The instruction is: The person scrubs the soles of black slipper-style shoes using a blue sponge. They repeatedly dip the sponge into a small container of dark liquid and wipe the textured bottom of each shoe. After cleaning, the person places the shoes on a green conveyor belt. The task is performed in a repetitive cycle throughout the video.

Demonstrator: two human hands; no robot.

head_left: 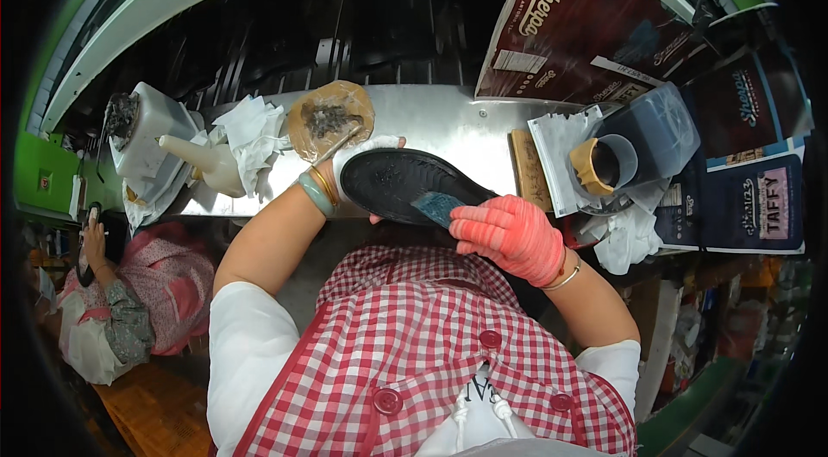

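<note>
A black shoe sole (pixel 392 174) is held tilted over the near edge of the metal bench. My left hand (pixel 362 149), in a white glove with bare fingertips, grips it by its far, left end; most of its fingers are hidden under the sole. My right hand (pixel 515 237), in a coral knit glove, pinches a blue-green pad (pixel 436 207) and presses it on the sole's surface near the right end. Beyond my left hand lies a round tan disc (pixel 332 103) smeared with dark residue, a thin stick resting on it.
A beige squeeze bottle (pixel 216 166), crumpled white tissues (pixel 250 142) and a white plastic container (pixel 153 125) stand left. To the right are a wooden block (pixel 529 168), a clear container (pixel 655 129) and a dark red box (pixel 578 34). A co-worker's hand (pixel 93 243) shows far left.
</note>
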